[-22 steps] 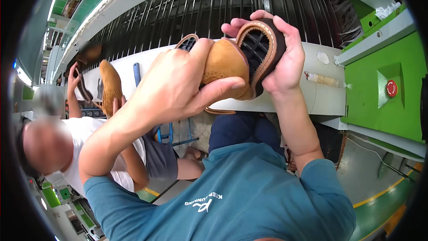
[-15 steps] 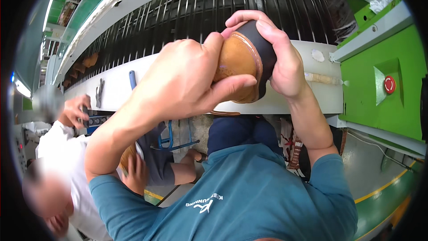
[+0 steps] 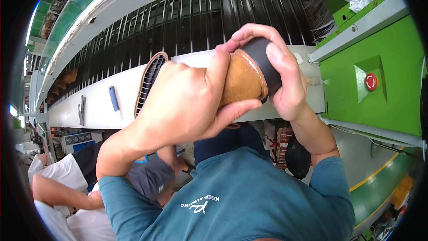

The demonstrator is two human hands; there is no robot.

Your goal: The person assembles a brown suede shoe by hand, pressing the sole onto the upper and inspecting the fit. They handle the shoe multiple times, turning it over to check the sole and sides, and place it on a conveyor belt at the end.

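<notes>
Both my hands hold up a tan-and-black shoe (image 3: 243,80) above the white ledge. Its rounded tan leather part faces left, and a pale stitched strip runs along the border with the smooth black part. My left hand (image 3: 183,93) is closed over the tan side, thumb along its lower edge. My right hand (image 3: 287,78) wraps round the black part from the right, fingers over the top. Behind my left hand lies a shoe sole (image 3: 151,78) with a black lattice face and brown rim, partly hidden. A brown curved edge (image 3: 234,126) shows below the shoe.
A blue-handled tool (image 3: 114,98) and a dark metal tool (image 3: 81,110) lie on the white ledge (image 3: 100,116). Beyond run dark conveyor slats (image 3: 196,22). A red stop button (image 3: 371,81) sits on the green machine panel at right. A co-worker's arm (image 3: 67,192) is at lower left.
The view has shifted, so the ledge and panel sit further left. The lattice sole now shows beside my left hand. Both hands keep hold of the shoe. The co-worker has changed posture.
</notes>
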